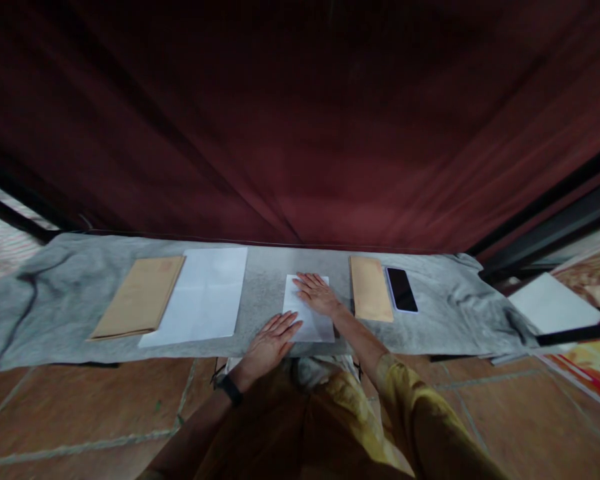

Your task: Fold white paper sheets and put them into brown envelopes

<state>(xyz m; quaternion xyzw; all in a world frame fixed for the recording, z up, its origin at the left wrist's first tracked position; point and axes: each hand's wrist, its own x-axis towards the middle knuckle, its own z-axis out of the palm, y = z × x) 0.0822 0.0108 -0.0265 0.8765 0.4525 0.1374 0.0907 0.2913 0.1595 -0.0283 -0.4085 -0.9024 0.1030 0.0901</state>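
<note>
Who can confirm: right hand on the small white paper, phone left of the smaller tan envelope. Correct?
Wrong side: in the head view the phone lies right of the smaller tan envelope, not left. The right hand is on the small white paper, as stated.

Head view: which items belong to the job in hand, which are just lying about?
In the job:
- small white paper, under left hand and right hand
- probably, though untouched: large white paper, brown packet, tan packet

Apparently lying about:
- phone
- colourful print, far right
</note>
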